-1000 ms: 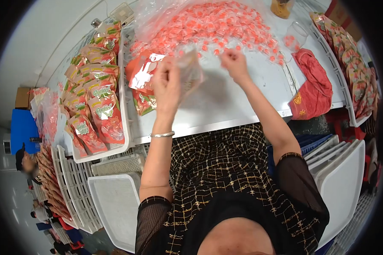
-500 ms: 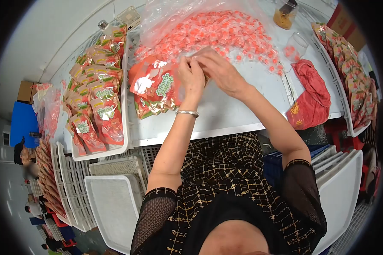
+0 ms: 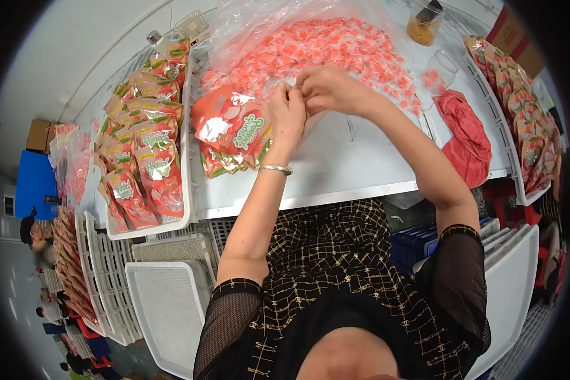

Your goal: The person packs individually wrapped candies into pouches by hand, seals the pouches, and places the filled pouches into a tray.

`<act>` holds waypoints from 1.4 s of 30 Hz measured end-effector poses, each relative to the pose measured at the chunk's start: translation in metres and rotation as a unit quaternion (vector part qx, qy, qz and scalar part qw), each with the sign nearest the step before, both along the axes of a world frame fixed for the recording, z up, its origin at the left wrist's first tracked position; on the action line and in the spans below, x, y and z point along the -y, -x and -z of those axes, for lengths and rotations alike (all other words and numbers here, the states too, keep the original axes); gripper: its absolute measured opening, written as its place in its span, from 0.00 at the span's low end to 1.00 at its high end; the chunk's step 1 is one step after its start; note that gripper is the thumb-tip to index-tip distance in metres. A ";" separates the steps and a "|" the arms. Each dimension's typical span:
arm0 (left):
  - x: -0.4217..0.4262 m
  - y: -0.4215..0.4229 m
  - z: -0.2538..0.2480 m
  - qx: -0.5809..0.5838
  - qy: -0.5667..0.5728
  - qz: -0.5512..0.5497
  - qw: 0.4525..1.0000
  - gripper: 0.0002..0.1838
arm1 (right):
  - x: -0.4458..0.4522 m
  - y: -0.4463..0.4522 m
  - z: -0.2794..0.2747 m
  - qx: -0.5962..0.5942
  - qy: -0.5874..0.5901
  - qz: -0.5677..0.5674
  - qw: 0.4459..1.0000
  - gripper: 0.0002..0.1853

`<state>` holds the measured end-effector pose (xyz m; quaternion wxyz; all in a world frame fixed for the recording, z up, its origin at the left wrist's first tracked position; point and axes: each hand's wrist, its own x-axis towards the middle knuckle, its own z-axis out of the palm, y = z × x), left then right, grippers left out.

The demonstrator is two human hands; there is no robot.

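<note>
"Where does my bag sit against my grip?"

"The translucent bag point(image 3: 312, 125) hangs beneath your fingertips, on the near side of the candy heap point(image 3: 335, 54); your left hand point(image 3: 287, 119) pinches it near the top, so the film shows to the right of that hand and below its fingertips."

"And my right hand?"

"Your right hand point(image 3: 330, 90) bends in over the heap's near edge, fingers curled, tips meeting the left ones at the bag's upper part; whether they pinch the film I can't make out, since the fingers hide that spot."

"What lies about me?"

"Printed pouches point(image 3: 231, 126) lie stacked at the heap's near left edge, just beside your left hand; a white tray point(image 3: 189, 158) filled with more pouches stands left of the heap; a clear cup point(image 3: 446, 63) holding a few candies leans over, right of the heap; a red cloth point(image 3: 466, 133) lies crumpled right of the heap and nearer to you."
</note>
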<state>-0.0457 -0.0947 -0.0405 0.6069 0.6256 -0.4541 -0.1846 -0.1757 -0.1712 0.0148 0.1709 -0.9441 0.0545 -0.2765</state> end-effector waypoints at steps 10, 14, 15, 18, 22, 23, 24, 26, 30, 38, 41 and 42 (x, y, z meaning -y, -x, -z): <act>-0.005 -0.008 -0.006 -0.150 0.006 0.023 0.988 0.08 | -0.022 -0.011 -0.018 0.147 -0.165 0.084 0.972 0.13; -0.011 -0.015 -0.021 -0.046 0.052 0.063 0.996 0.11 | -0.026 0.003 -0.021 -0.181 0.019 0.013 0.983 0.21; -0.008 -0.016 -0.018 -0.048 0.051 0.069 0.995 0.11 | -0.022 0.004 -0.016 -0.318 0.102 0.034 0.942 0.23; -0.010 -0.018 -0.040 0.198 0.084 -0.007 0.977 0.10 | -0.009 0.004 -0.029 -0.244 -0.020 -0.122 0.962 0.27; -0.013 -0.029 -0.071 -0.034 0.026 0.077 0.996 0.07 | -0.013 -0.006 -0.080 -0.176 -0.003 -0.058 0.983 0.21; -0.012 -0.029 -0.074 -0.033 0.024 0.079 0.996 0.07 | -0.020 -0.009 -0.081 -0.174 -0.005 -0.055 0.983 0.21; -0.012 -0.033 -0.077 0.058 0.075 0.026 0.995 0.08 | -0.026 -0.014 -0.081 -0.256 0.050 -0.037 0.965 0.20; -0.014 -0.046 -0.081 0.168 0.117 -0.082 0.975 0.08 | -0.021 -0.015 -0.082 -0.336 0.108 -0.018 0.935 0.19; -0.052 -0.087 -0.079 -0.103 0.144 -0.045 0.983 0.10 | 0.049 -0.004 -0.054 0.061 -0.387 -0.087 0.916 0.24; -0.095 -0.058 -0.059 -0.136 0.074 0.023 0.988 0.10 | 0.069 -0.028 0.152 -0.135 -0.011 0.383 0.914 0.27; -0.105 -0.052 -0.057 -0.178 0.080 0.047 0.980 0.11 | 0.043 -0.021 0.172 -0.124 -0.020 0.393 0.911 0.26; -0.107 -0.050 -0.057 -0.198 0.083 0.044 0.976 0.11 | 0.028 -0.014 0.176 -0.110 0.000 0.387 0.915 0.26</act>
